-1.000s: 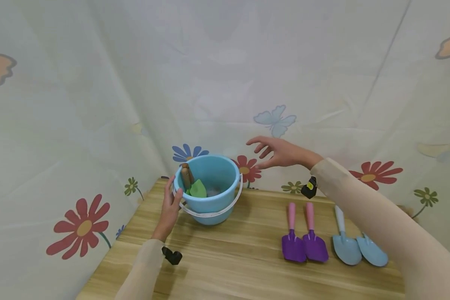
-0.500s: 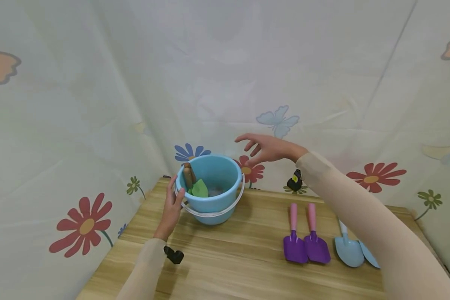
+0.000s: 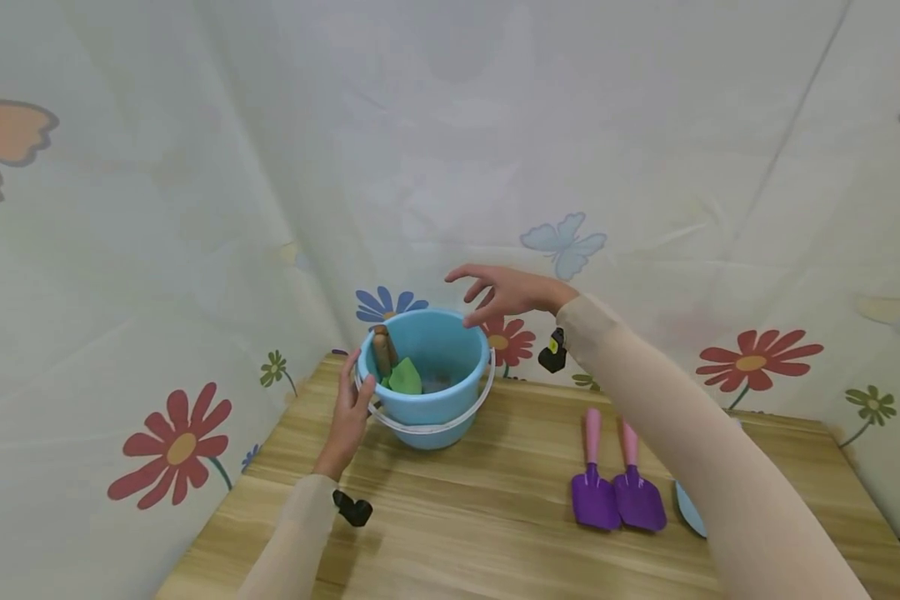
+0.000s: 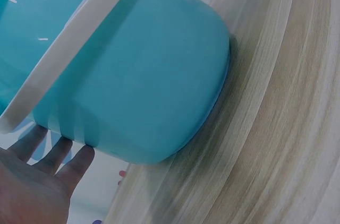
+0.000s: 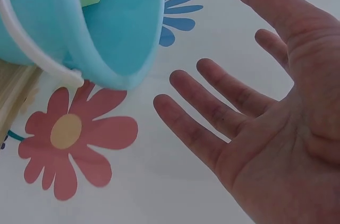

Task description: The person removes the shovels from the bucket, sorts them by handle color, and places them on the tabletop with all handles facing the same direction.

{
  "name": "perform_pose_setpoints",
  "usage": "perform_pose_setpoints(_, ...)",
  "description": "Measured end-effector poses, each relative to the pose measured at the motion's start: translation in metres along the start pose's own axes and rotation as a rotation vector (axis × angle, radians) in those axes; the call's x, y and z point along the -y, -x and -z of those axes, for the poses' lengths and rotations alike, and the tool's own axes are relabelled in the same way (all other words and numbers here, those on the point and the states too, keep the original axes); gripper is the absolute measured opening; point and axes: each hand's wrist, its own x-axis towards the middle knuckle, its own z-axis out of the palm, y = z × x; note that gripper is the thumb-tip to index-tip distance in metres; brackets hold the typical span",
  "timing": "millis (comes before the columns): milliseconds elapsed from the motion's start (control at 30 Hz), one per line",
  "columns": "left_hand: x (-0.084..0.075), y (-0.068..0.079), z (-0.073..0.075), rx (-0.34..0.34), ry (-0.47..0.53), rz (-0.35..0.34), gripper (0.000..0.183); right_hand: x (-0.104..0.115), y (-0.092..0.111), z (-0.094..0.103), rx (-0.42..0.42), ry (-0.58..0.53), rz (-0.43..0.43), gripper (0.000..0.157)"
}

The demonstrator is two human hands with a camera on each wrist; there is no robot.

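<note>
A light blue bucket (image 3: 429, 408) stands on the wooden table, its white handle (image 3: 484, 400) hanging down at the front. My left hand (image 3: 350, 417) touches the bucket's left side. Its thumb lies near the rim, and straight fingertips (image 4: 77, 165) meet the wall in the left wrist view. Inside lean green shovels (image 3: 405, 377) with wooden handles, mostly hidden by the bucket's front wall. My right hand (image 3: 512, 290) hovers at the bucket's right rim, holding nothing. Its fingers are spread and the palm shows bare in the right wrist view.
Two purple shovels (image 3: 596, 500) with pink handles lie side by side right of the bucket. A light blue shovel (image 3: 689, 510) shows partly behind my right forearm. A flowered curtain (image 3: 450, 167) hangs close behind the table (image 3: 450, 533).
My right hand has moved left, from right of the bucket to its right rim. The right forearm now covers most of the light blue shovels. My left hand stays at the bucket's side.
</note>
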Motion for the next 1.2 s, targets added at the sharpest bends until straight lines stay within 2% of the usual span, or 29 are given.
perform_pose_setpoints(133,0.000,0.000,-0.001,-0.003,-0.001,-0.009,0.059,0.002,-0.010,-0.004,-0.010,0.001,-0.010,0.083)
perform_pose_setpoints(467,0.001,-0.001,-0.003,-0.013,0.002,0.001,0.058,0.007,-0.039,-0.021,0.003,-0.081,-0.005,0.082)
perform_pose_setpoints(700,0.002,-0.001,-0.003,0.006,0.053,0.015,0.061,0.008,-0.057,-0.037,-0.042,-0.115,0.008,0.077)
perform_pose_setpoints(967,-0.031,0.007,-0.010,0.024,0.056,0.038,0.062,0.006,-0.079,-0.055,-0.065,-0.029,0.054,0.069)
perform_pose_setpoints(1200,-0.032,0.011,-0.014,0.028,0.035,0.023,0.063,0.007,-0.088,-0.068,-0.041,0.007,0.057,0.069)
